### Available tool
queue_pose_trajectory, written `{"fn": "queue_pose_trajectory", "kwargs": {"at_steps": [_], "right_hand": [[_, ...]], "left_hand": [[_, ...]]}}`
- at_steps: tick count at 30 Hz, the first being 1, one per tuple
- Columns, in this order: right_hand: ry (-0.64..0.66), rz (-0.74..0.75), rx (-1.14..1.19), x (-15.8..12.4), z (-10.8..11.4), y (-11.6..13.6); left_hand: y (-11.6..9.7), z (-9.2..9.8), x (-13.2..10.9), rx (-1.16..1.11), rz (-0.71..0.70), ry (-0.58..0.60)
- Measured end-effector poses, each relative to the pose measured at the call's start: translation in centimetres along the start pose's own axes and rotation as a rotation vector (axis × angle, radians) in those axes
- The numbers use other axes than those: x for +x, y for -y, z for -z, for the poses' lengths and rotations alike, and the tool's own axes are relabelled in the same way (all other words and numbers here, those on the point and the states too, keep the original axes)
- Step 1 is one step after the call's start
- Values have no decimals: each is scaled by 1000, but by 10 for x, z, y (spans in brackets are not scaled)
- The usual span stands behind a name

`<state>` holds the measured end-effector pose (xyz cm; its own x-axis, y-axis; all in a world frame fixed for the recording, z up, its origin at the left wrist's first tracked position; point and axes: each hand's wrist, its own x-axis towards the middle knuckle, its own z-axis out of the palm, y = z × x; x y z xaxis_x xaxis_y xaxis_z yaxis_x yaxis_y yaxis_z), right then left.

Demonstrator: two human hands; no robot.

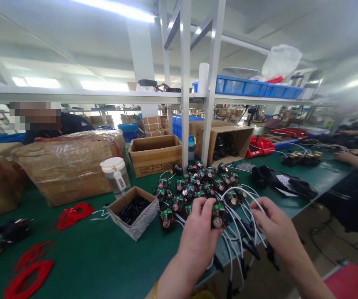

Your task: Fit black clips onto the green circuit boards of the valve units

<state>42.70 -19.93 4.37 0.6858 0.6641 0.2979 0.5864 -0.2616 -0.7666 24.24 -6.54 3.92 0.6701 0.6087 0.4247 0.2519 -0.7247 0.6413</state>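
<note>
My left hand [200, 232] is closed around a small black assembly with a green circuit board [219, 215] and a round metal part, just above the green table. With thumb and fingers together, my right hand [275, 226] pinches a white cable [258, 204] near the table's front edge. Many similar circuit board assemblies [194, 182] lie in a cluster beyond my hands. Their white cables [236, 232] run toward me and hang over the edge, with black connectors [218, 262] at the ends. My palm and fingers partly cover the held assembly.
Left of the cluster stands a small carton [133, 226] of black parts, with a clear cup [115, 176] behind it. Red wire bundles [74, 215] lie farther left. A large taped box [69, 166], an open carton [155, 160] and metal posts [185, 83] stand behind. Other people work at both sides.
</note>
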Motion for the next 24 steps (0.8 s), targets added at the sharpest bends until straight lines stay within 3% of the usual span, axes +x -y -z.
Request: {"fn": "queue_pose_trajectory", "kwargs": {"at_steps": [4,9,15,20,24], "right_hand": [[-53,196,-314,46,3,-10],[91,291,-477,74,-2,-33],[271,301,-733,90,15,-75],[217,231,-967,97,12,-104],[153,212,-1025,91,2,-113]], "left_hand": [[-11,-44,35,356,-138,13],[-7,-74,45,580,-43,-1],[-3,-82,46,638,50,11],[1,-80,48,697,84,8],[2,-78,50,724,71,28]]}}
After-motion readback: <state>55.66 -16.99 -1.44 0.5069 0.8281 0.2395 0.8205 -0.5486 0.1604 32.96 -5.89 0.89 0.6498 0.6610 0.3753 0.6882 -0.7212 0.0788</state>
